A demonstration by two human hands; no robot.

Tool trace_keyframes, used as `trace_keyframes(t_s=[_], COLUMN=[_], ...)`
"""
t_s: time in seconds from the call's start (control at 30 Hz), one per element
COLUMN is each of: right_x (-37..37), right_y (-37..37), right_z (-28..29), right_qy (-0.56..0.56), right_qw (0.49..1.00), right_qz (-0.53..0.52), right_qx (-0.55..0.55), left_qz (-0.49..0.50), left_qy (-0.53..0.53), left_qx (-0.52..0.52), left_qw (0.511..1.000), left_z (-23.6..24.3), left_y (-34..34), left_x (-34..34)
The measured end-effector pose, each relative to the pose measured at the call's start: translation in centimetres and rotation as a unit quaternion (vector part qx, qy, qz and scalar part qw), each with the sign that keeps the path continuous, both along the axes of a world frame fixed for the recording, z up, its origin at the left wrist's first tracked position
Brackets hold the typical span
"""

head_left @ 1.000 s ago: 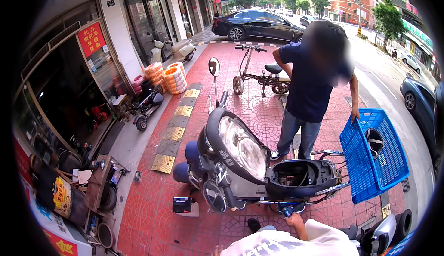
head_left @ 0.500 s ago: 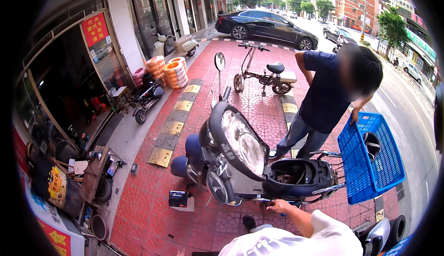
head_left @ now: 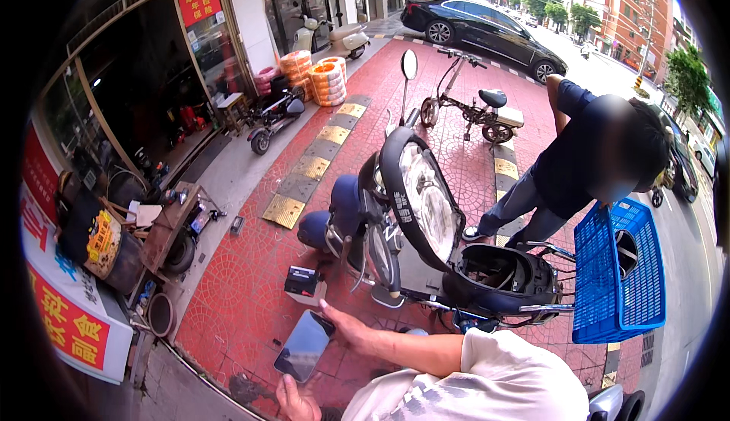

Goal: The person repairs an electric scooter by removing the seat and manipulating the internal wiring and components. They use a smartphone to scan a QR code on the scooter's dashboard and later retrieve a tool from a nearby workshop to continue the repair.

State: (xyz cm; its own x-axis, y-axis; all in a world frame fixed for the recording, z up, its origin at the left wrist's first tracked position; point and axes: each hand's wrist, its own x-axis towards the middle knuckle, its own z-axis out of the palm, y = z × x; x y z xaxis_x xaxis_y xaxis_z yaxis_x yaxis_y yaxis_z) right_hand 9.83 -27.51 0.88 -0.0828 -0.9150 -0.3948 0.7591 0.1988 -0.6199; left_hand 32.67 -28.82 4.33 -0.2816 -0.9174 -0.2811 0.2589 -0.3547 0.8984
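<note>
A dark-screened smartphone [head_left: 305,346] is held tilted in front of me, between both hands. My right hand [head_left: 351,327] closes on its upper right edge, thumb along the side. The fingers of my left hand [head_left: 297,400] grip its lower end. Just beyond stands a dark blue electric scooter [head_left: 395,269] with its seat [head_left: 401,193] flipped up and the storage bay [head_left: 502,276] under it exposed. A small black and white box [head_left: 306,285] sits on the red paving, close to my right hand.
A person [head_left: 589,155] in a dark shirt stands at the blue crate [head_left: 617,269] on the scooter's rear. An electric bike [head_left: 475,105], a black car [head_left: 487,29] and stacked wrapped tyres [head_left: 327,82] are farther back. A cluttered workbench [head_left: 179,223] stands left.
My right hand has left the scooter's lower side and moved left onto the phone. The phone and my left hand have come up into view. The view has shifted left.
</note>
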Motion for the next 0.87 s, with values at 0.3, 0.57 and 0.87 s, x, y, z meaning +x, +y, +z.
trace_keyframes(t_s=[0.3,0.57,0.87], right_x=[-0.9,1.4,3.1], right_y=[-2.9,-0.3,2.9], right_z=[4.3,5.8,4.0], right_qy=[0.233,0.275,0.52], right_qw=[0.946,0.953,0.825], right_qz=[0.224,0.114,0.162], right_qx=[0.015,-0.056,-0.15], left_qz=[-0.287,-0.206,-0.095], left_qy=[0.408,0.42,0.492], left_qx=[0.328,0.269,0.249], left_qw=[0.802,0.842,0.829], left_z=[-1.3,-2.5,-4.0], left_y=[-0.2,0.1,-2.1], left_x=[-3.0,-1.9,-0.8])
